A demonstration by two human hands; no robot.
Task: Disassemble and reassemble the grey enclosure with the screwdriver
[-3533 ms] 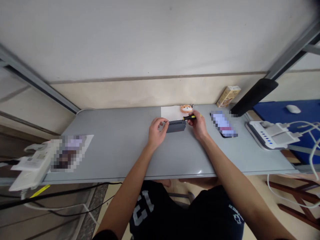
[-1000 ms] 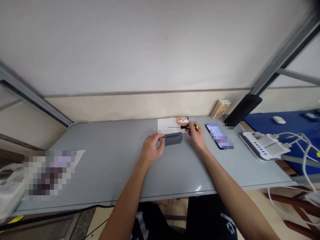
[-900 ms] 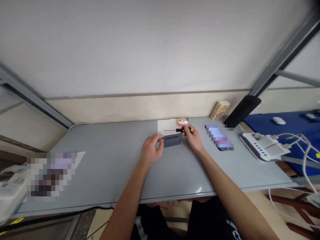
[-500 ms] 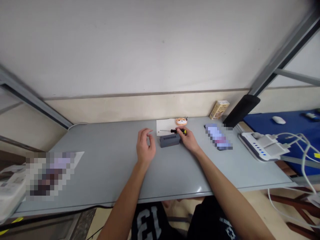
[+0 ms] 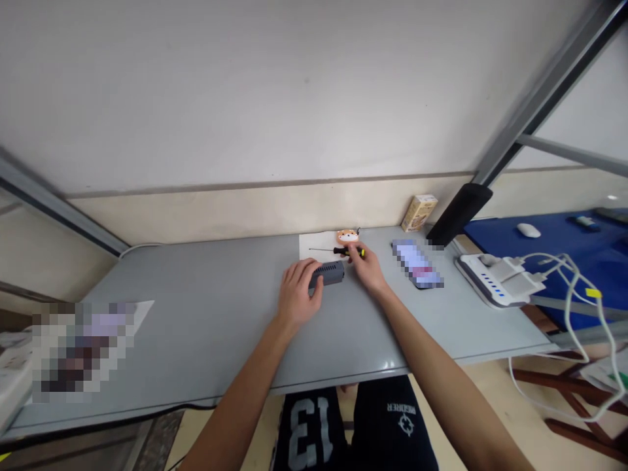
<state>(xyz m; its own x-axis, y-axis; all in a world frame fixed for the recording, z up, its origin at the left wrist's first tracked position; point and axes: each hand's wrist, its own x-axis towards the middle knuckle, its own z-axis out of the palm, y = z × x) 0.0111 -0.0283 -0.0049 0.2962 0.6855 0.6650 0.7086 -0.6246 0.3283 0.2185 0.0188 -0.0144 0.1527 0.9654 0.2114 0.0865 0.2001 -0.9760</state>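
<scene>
My left hand [image 5: 298,293] grips the left end of a small dark-grey box [image 5: 331,273] with a row of vent slots along its top. The thumb is on the near side and the fingers lie over the far side, hiding part of the box. My right hand [image 5: 367,269] is just past the box's right end, fingers closed on the black-and-yellow handle of a screwdriver [image 5: 339,251]. Its thin shaft points left across a white sheet of paper [image 5: 308,243]. Right behind the handle sits an orange-and-white animal-face case [image 5: 347,236].
On the right of the grey desk [image 5: 210,314] are a phone [image 5: 417,263], a small carton [image 5: 419,212], a black cylinder [image 5: 458,214] and a white power strip [image 5: 495,281] with cables. A blurred sheet [image 5: 88,347] lies at the left. The wall [image 5: 235,209] bounds the back.
My left hand has moved right and closed on the grey box, which it was apart from before. My right hand has shifted off the box's right end, still at the screwdriver. The view has shifted slightly.
</scene>
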